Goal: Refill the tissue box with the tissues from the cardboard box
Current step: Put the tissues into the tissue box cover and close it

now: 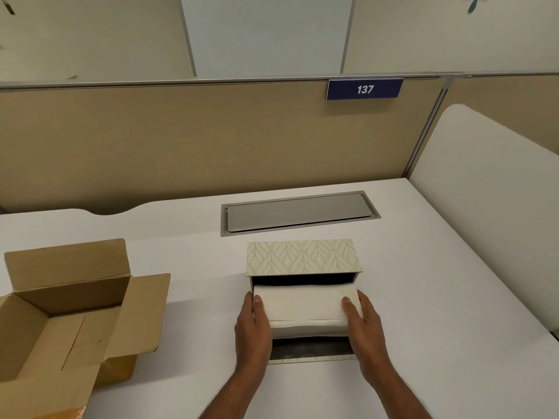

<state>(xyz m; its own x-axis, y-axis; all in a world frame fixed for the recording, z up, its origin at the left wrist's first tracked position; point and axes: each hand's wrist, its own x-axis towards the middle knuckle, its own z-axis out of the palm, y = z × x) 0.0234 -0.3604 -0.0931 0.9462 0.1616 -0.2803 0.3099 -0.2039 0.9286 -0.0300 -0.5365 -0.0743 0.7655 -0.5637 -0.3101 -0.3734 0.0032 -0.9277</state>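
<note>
A stack of white tissues [307, 309] is being held between both hands in front of the open end of the tissue box [302, 257]. The left hand [253, 331] is being pressed against the left side of the stack, with its thumb laid on top near the left edge. The right hand [364, 325] is being pressed against the right side, its thumb likewise laid on top. Both grips are being kept closed on the stack, one at each end.

The far part of the stack is being shown just inside the dark opening of the tissue box, while the near part is being left outside, above the box's flap [311, 350], which is lying flat on the table [438, 297] towards the person. The tissue box is being seen on its side, its leaf-patterned surface turned upward.

A cardboard box [57, 313] is being shown well to the left of the tissue box, on the same white table, with its flaps standing open. Its inside is being shown as bare brown card where it can be seen; the near corner is cut off by the edge of the view.

Behind the tissue box, a grey cover plate [298, 211] is being seen set flush into the table. A blue sign [364, 89] reading 137 is being displayed on the tan partition [181, 140] at the back.
</note>
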